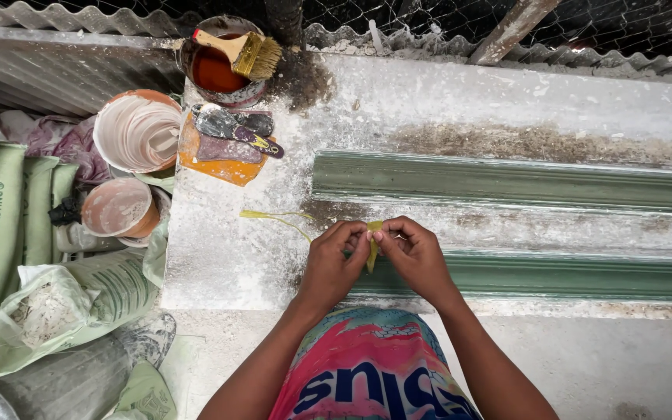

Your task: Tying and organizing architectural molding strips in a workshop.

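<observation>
Over the green mould (507, 183) on the dusty slab (227, 249), left hand (334, 260) and right hand (416, 255) meet, fingertips pinched shut on a yellow strip (372, 247) hanging between them. Far left: green-printed sacks (9, 210), stacked upright. Paint can (219, 74) with brush (243, 50) stands at the slab's back edge.

You have one view only, from the camera on your head, looking almost straight down. Your hands (375, 253) sit close below the lens, just under the picture's centre, forearms entering from 6 o'clock. The white dusty surface (445, 101) fills the frame toward 12 and 3 o'clock; sacks (9, 202) lie at 9 o'clock.
</observation>
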